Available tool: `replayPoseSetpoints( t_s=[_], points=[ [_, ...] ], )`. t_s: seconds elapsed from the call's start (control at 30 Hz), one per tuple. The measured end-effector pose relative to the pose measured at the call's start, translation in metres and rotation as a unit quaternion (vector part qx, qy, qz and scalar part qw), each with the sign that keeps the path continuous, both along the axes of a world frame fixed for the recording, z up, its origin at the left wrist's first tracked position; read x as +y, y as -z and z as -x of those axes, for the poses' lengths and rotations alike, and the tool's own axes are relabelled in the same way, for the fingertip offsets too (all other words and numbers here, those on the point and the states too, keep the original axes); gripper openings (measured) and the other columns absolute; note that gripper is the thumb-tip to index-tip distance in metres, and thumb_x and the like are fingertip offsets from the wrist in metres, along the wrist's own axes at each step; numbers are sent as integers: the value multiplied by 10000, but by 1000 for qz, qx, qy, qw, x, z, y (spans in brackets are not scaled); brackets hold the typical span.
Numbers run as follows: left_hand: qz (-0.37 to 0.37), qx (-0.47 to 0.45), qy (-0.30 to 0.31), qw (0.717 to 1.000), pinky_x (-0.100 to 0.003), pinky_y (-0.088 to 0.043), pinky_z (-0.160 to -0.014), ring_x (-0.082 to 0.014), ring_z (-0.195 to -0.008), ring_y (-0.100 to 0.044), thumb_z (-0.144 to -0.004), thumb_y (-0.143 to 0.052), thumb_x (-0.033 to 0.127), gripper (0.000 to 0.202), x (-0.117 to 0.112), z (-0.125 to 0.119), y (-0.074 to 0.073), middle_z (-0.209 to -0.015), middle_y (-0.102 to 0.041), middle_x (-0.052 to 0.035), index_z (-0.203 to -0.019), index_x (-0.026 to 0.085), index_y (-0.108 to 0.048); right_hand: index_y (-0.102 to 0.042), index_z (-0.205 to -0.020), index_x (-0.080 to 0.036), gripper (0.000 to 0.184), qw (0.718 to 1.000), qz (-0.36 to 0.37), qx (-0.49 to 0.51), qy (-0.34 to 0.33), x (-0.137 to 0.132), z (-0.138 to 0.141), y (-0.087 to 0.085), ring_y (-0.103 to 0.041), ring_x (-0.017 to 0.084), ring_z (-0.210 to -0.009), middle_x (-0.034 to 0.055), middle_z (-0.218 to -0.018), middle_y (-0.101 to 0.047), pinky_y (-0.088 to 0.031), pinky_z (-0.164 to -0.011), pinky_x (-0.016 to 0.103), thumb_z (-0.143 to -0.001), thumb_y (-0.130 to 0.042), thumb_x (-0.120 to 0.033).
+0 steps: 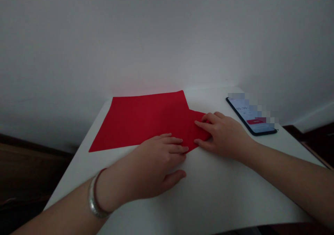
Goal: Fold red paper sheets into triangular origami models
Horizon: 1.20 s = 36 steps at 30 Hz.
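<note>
A large sheet of red paper [141, 120] lies flat on the white table. At its right end is a smaller angled red part [197, 116]; whether it is a fold of the sheet or a separate piece, I cannot tell. My left hand [161, 158] rests palm down over the sheet's near edge, fingers stretched out and thumb apart on the table. On the angled part lies my right hand [219, 134], its index finger and thumb spread and pressing on the red paper. Its other fingers are partly bent and hide the right tip of the paper.
To the right of my right hand a phone [252, 118] lies on the white table [198, 193], screen lit and partly blurred out. A pale wall [156, 36] rises directly behind the table. Dark wooden furniture [28, 169] stands at the lower left.
</note>
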<state>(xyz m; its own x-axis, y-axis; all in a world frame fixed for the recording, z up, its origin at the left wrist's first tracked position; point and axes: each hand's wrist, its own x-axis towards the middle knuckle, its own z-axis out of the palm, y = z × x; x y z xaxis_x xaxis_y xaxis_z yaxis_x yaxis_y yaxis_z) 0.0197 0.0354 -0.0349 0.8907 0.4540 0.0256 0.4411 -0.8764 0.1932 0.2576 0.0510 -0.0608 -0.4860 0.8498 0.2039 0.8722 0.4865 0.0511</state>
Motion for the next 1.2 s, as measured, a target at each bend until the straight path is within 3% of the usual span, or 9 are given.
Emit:
replayPoseSetpoints(
  t_s=[0.07,0.23,0.37,0.5,0.67,0.87,0.97,1.1,1.2],
  points=[
    [-11,-22,-7,1000,-406,-386,-1053,-199,-1083,-598,-944,-431,284,281,1,-4,5,-1094,-691,-66,-1046,173,-668,-644,-1216,-161,527,1000,-6,11,-6,1,1,2,-546,287,-991,144,-1146,-621,-447,-880,430,-846,-519,-515],
    [-41,-23,-15,999,-410,-495,-895,-222,-993,-585,-932,-455,256,297,3,-12,14,-1057,-642,-97,-1169,149,-599,-623,-1254,-211,484,999,-26,37,-15,7,1,9,-457,327,-1199,154,-1380,-488,-368,-1003,493,-860,-520,-472],
    [-36,-45,-27,998,-419,-409,-1032,-227,-1170,-507,-926,-466,236,238,4,-13,20,-1204,-584,-109,-1083,150,-622,-608,-1275,-238,485,999,-24,48,-7,10,0,13,-361,342,-1311,156,-1445,-422,-306,-1061,515,-863,-518,-476],
    [-24,-57,-44,997,-484,-279,-1133,-244,-1271,-446,-893,-540,304,379,7,-14,28,-1324,-538,-94,-1247,169,-538,-609,-1275,-239,485,999,-20,48,-6,10,-1,15,-354,345,-1324,166,-1442,-426,-305,-1067,517,-860,-522,-473],
    [-18,-48,-57,997,-445,-328,-1111,-255,-1342,-377,-919,-496,308,397,11,-12,32,-1382,-501,-103,-1297,193,-525,-608,-1276,-240,486,999,-22,49,-5,9,-1,15,-364,348,-1322,168,-1426,-447,-290,-1078,530,-861,-519,-477],
    [-33,-1,-52,998,-490,-308,-1112,-293,-1392,-302,-908,-498,446,560,10,-11,31,-1463,-419,-136,-1399,186,-424,-619,-1261,-220,469,997,-44,55,-21,8,-1,15,-369,353,-1319,174,-1424,-451,-287,-1080,546,-861,-540,-450],
    [-37,9,-55,998,-480,-315,-1108,-295,-1382,-325,-898,-508,457,579,10,-11,28,-1470,-407,-147,-1400,181,-425,-661,-1195,-210,366,991,-80,68,-85,3,0,10,-446,308,-1257,133,-1355,-537,-336,-1067,494,-877,-547,-350],
    [-36,8,-57,998,-451,-314,-1114,-280,-1379,-334,-895,-507,464,577,10,-10,27,-1478,-395,-144,-1386,168,-439,-733,-976,-182,230,974,-103,79,-186,-7,1,6,-584,239,-1042,72,-1049,-704,-472,-936,401,-891,-535,-263],
    [-40,7,-58,997,-448,-309,-1117,-280,-1384,-325,-893,-512,456,579,11,-10,28,-1486,-380,-150,-1383,158,-436,-716,-1006,-144,249,973,-76,64,-207,-13,1,6,-635,206,-880,74,-962,-723,-521,-833,373,-906,-513,-247]
  ],
)
